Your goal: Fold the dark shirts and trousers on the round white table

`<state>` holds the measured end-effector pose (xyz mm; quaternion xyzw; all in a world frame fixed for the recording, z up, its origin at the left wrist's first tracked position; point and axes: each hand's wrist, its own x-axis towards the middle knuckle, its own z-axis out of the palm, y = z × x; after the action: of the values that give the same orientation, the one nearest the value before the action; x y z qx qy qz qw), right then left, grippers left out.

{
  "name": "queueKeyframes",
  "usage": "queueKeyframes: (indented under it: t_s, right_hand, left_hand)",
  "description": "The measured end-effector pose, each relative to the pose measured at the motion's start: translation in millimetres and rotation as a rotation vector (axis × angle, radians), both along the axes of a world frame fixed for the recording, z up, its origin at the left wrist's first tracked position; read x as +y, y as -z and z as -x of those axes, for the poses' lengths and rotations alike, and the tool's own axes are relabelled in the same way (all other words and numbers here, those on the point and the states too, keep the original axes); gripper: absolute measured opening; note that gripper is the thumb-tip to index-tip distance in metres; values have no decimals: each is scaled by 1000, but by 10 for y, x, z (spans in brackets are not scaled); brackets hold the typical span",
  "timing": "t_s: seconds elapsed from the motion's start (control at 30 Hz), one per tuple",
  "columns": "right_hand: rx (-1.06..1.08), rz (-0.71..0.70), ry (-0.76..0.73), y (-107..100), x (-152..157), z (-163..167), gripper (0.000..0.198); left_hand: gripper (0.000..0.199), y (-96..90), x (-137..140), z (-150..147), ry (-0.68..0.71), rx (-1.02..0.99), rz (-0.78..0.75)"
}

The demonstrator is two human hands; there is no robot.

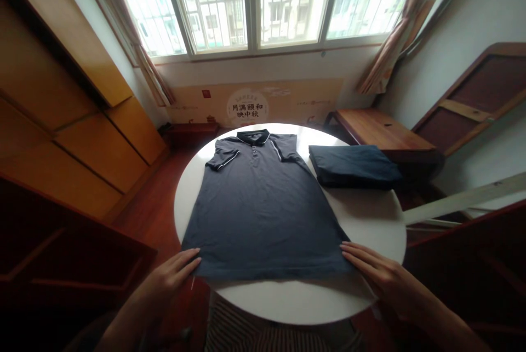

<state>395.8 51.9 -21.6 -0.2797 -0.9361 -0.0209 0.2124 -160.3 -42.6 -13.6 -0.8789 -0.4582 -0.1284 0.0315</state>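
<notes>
A dark grey-blue polo shirt (263,204) lies face up and spread out, its collar toward the window and its hem toward me. White piping runs along the short sleeves. My left hand (170,275) is closed on the left corner of the hem, fingers on top and thumb hidden. At the opposite corner, my right hand (376,267) holds the hem in the same way. Right of the shirt sits a folded stack of dark blue cloth (353,165), apart from both hands.
The round white table (287,303) carries the shirt and the folded stack. A low wooden bench (384,127) stands behind it at the right. Wooden cabinets (82,138) line the left side. A pale bar (464,198) reaches toward the table's right edge.
</notes>
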Motion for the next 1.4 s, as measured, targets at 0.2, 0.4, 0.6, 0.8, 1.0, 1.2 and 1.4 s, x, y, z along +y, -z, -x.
queueKeyframes:
  t_s: [0.2, 0.4, 0.6, 0.8, 1.0, 1.2, 1.4]
  right_hand:
    - [2, -13, -20, -119, -68, -87, 49]
    - [30, -3, -46, -189, -136, -122, 43]
    - [10, -49, -4, -211, -145, -46, 44]
    - [110, -28, -46, -398, 69, 497, 35]
    - [157, 248, -240, -636, 283, 1480, 29]
    - [145, 506, -258, -687, 666, 2634, 30]
    - [-153, 369, -364, -349, 647, 3393, 57]
  left_hand:
    - [26, -14, -129, -59, -126, -196, -101]
    - [19, 41, -292, -135, -330, -335, -119]
    - [4, 225, -421, -172, -561, -609, 169]
    - [42, 284, -324, -360, -804, -1248, 443]
    - [48, 72, -245, -521, -822, -1192, 249]
    - [29, -245, -114, -813, -598, -998, 260]
    - [28, -536, 923, -321, -709, -666, -178]
